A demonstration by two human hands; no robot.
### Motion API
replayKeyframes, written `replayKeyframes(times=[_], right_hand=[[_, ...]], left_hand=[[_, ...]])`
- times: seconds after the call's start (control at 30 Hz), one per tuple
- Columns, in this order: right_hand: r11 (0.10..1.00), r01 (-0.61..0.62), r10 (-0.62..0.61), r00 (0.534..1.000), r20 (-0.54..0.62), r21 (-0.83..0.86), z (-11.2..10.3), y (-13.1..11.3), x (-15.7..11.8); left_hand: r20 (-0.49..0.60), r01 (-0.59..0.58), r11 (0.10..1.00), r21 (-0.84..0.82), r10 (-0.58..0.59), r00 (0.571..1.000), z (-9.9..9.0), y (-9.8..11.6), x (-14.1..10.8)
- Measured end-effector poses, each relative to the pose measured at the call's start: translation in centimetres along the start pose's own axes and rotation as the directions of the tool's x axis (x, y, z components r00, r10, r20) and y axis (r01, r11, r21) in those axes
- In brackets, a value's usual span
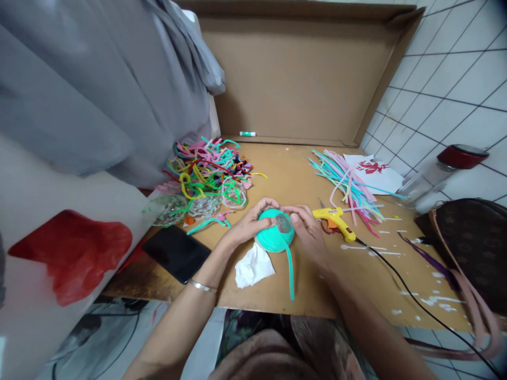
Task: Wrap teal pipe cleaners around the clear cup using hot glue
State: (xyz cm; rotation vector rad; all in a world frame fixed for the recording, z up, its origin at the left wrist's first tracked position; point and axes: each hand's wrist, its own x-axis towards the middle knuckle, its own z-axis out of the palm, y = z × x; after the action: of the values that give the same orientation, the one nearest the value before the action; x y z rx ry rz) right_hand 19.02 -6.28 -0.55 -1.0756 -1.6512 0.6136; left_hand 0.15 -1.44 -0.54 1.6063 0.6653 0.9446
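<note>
A round turquoise piece (271, 241) with a greyish clear patch near its upper right is held between my two hands over the table. From its lower right a turquoise strip (291, 274) hangs toward me. My left hand (256, 220) grips the left side, thumb across the top. My right hand (307, 226) is at the upper right edge, its fingers bent together against the piece. Just below lies a crumpled white tissue (254, 266). To the right of my right hand is a yellow glue gun (336, 219) with a black cord.
Colourful pipe cleaners (209, 169) pile up at the back left, a black tablet (177, 254) nearer. More pipe cleaners (348, 184) lie back right, beside a clear bottle (430, 182) and brown bag (471, 248). A cardboard panel (301, 79) stands behind.
</note>
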Motion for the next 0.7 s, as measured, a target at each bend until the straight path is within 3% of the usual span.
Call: replayKeyframes(times=[0.4,0.7], right_hand=[[0.998,0.029,-0.025,0.997,0.066,-0.055,0.2,0.6,-0.6],[1.000,-0.025,0.025,0.999,0.037,-0.009,0.3,0.8,-0.6]], left_hand=[[0.000,-0.036,0.999,-0.037,0.036,0.999,0.1,0.0,0.0],[-0.155,-0.140,0.989,0.041,0.145,0.977,1.2,0.1,0.1]])
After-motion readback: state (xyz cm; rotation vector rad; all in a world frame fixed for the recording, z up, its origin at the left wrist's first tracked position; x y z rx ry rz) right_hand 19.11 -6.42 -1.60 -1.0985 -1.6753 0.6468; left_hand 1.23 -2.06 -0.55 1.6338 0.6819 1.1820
